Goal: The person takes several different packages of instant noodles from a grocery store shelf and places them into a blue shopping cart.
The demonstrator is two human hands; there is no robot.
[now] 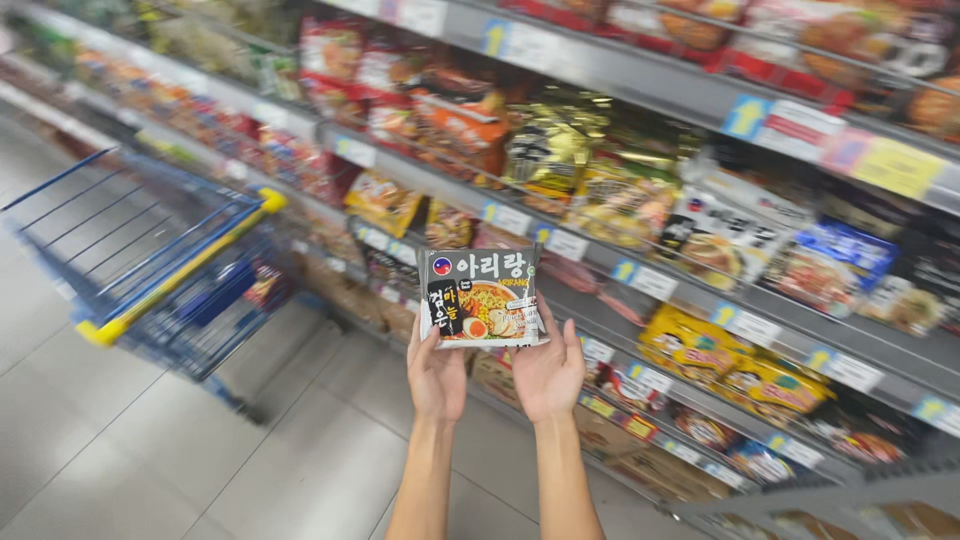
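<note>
An instant-noodle packet sits between the left hand and right hand, in front of the shelves of packets on the right; a shopping trolley stands left

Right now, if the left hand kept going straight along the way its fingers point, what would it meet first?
The left hand already touches the noodle packet. Beyond it, probably the packets on the store shelf behind, though depth is unclear.
</note>
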